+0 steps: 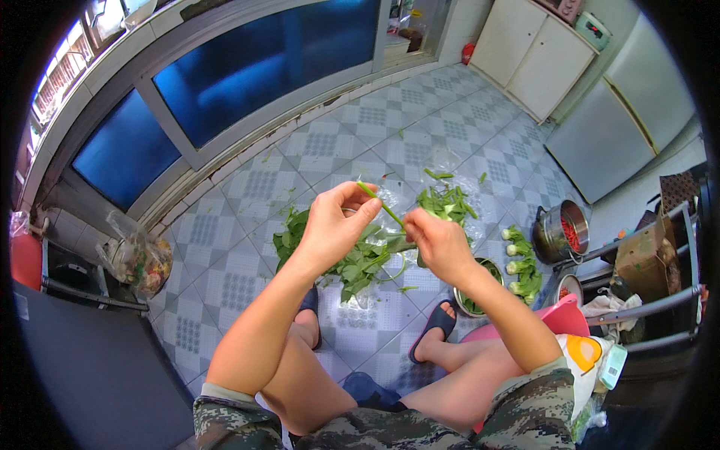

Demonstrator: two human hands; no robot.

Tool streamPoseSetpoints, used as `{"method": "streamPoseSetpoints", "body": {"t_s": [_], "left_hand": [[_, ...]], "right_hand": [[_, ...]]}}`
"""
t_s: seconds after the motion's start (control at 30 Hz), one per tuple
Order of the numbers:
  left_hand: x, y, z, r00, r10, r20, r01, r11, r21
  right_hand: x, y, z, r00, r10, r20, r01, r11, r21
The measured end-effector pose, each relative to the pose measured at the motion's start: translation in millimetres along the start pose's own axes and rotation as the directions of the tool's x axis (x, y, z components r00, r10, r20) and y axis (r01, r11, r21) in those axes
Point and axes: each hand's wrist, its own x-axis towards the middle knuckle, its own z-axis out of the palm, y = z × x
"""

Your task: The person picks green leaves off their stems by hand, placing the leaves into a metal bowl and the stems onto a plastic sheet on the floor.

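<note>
My left hand [340,222] pinches the upper end of a thin green vegetable stem [384,205]. My right hand [439,239] holds the stem's lower end, where a leaf hangs near the fingers. Below my hands a heap of leafy greens [360,270] lies on the tiled floor. Beyond my right hand, cut green pieces [447,199] rest on clear plastic. A metal bowl [469,309] with greens in it stands partly behind my right forearm. Several small bok choy heads [520,264] are lined up to its right.
A steel pot [543,242] with red peppers stands at the right, near a smaller bowl [568,284] and a pink plastic basin [562,320]. A cluttered metal rack [647,309] is at the far right. On the left is a filled plastic bag [138,261].
</note>
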Motion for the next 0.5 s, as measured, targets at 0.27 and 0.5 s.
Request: {"method": "streamPoseSetpoints", "body": {"t_s": [0.27,0.5], "left_hand": [[-30.0,33.5,50.2,0.939,0.271,0.211,-0.287,0.957,0.051],[-42.9,45.1,74.6,0.957,0.233,0.175,-0.26,0.954,0.152]], "right_hand": [[-38.1,-27.2,-35.8,0.965,0.059,-0.254,0.033,0.938,0.346],[-56.7,-14.5,-40.6,0.921,0.054,-0.387,0.108,0.916,0.385]]}}
